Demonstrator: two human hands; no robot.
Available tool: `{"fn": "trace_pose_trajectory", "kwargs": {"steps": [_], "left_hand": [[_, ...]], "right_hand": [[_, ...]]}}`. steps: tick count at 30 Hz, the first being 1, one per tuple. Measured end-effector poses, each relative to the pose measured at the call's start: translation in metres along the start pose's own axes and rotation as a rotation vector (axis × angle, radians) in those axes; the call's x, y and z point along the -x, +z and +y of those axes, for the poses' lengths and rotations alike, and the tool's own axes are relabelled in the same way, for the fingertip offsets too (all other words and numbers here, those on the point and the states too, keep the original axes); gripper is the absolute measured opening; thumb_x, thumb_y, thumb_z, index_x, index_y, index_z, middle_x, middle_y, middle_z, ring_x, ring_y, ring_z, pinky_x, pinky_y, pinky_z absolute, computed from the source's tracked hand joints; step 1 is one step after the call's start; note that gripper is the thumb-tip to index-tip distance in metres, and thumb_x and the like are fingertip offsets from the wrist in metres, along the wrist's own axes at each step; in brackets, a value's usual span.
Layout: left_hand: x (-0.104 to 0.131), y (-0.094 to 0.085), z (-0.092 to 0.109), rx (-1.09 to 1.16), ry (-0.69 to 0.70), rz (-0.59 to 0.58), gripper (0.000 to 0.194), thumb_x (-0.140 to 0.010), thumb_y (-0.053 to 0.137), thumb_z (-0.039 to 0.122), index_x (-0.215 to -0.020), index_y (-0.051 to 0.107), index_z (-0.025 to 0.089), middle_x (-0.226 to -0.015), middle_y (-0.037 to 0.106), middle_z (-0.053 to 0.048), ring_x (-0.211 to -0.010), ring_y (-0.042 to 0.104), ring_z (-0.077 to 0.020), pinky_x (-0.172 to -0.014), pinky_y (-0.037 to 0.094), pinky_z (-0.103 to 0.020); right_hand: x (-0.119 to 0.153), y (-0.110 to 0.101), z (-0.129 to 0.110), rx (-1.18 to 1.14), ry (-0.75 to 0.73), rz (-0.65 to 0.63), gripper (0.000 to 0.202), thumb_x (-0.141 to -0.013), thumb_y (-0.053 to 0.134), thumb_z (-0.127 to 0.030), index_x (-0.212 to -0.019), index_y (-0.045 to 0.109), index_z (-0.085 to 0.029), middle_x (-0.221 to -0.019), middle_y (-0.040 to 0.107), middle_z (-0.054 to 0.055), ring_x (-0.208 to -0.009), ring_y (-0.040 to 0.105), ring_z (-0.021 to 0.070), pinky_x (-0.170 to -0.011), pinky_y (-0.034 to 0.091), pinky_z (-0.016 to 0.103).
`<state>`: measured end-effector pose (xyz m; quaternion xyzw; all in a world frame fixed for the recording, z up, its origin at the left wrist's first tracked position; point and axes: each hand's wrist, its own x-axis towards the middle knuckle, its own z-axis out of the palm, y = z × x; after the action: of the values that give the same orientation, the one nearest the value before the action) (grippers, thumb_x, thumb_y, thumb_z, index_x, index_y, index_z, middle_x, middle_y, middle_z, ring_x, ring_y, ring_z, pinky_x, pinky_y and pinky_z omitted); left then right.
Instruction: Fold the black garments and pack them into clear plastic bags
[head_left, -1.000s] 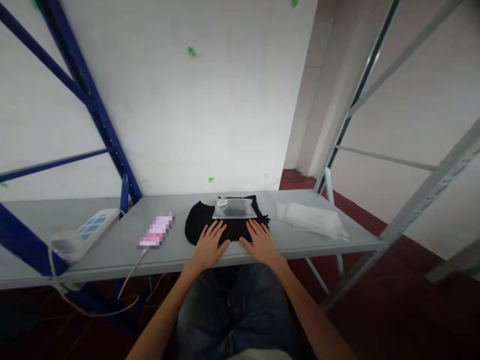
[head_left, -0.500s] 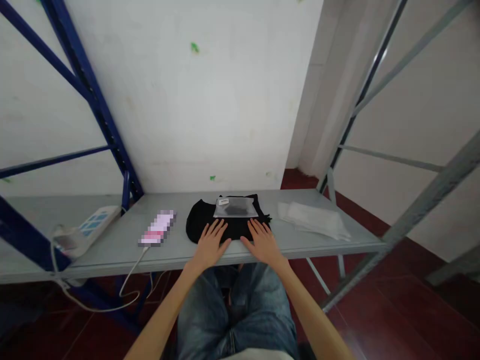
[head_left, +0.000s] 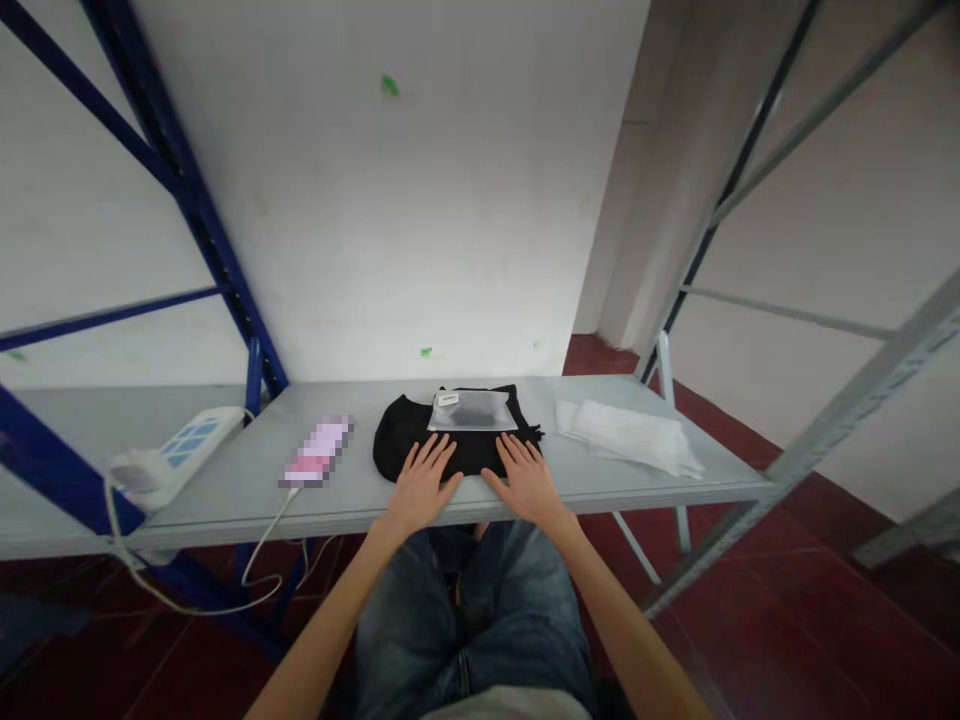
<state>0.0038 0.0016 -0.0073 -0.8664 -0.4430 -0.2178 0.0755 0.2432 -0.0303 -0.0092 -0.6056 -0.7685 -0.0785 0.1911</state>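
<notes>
Your L hand (head_left: 421, 490) & R hand (head_left: 529, 487) lie flat, gripping nothing, on the black cloth (head_left: 474, 455), mid-shelf (head_left: 360, 410), near edge. Cloth's laid out, clear packet (head_left: 480, 411) atop its far part; can't tell if sealed. White sheets (head_left: 637, 436), right, untouched.

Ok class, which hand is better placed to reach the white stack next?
Probably the right hand: it rests on the right of the black cloth, nearer the white stack; the left hand is farther off.

Pixelated phone (head_left: 319, 452) on white cable (head_left: 262, 541), power strip (head_left: 191, 450), blue rack post (head_left: 201, 215), pale wall (head_left: 450, 220)
</notes>
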Motion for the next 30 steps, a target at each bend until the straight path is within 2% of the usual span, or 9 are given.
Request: {"fn": "trace_pose_trajectory", "kwargs": {"steps": [8,30], "left_hand": [[0.0006,0.0018,-0.0012,0.002,0.006,0.018,0.057,-0.107,0.041,0.050,-0.157,0.047,0.022,-0.164,0.045,-0.009,-0.155,0.037,-0.0289,-0.128,0.030,-0.056],[-0.0002,-0.0005,0.0013,0.001,-0.008,0.002,0.057,-0.106,0.041,0.049,-0.156,0.048,0.022,-0.164,0.045,-0.008,-0.155,0.037,-0.0289,-0.128,0.030,-0.056]], "right_hand": [[0.0002,0.0016,0.0008,-0.011,-0.007,0.021,0.072,-0.107,0.033,-0.060,-0.158,0.047,-0.010,-0.163,0.044,0.017,-0.152,0.040,0.0305,-0.127,0.026,0.049],[-0.0002,-0.0006,0.0003,-0.010,-0.001,-0.006,0.073,-0.108,0.033,-0.059,-0.157,0.046,-0.008,-0.164,0.043,0.018,-0.153,0.039,0.0308,-0.127,0.026,0.049]]}}
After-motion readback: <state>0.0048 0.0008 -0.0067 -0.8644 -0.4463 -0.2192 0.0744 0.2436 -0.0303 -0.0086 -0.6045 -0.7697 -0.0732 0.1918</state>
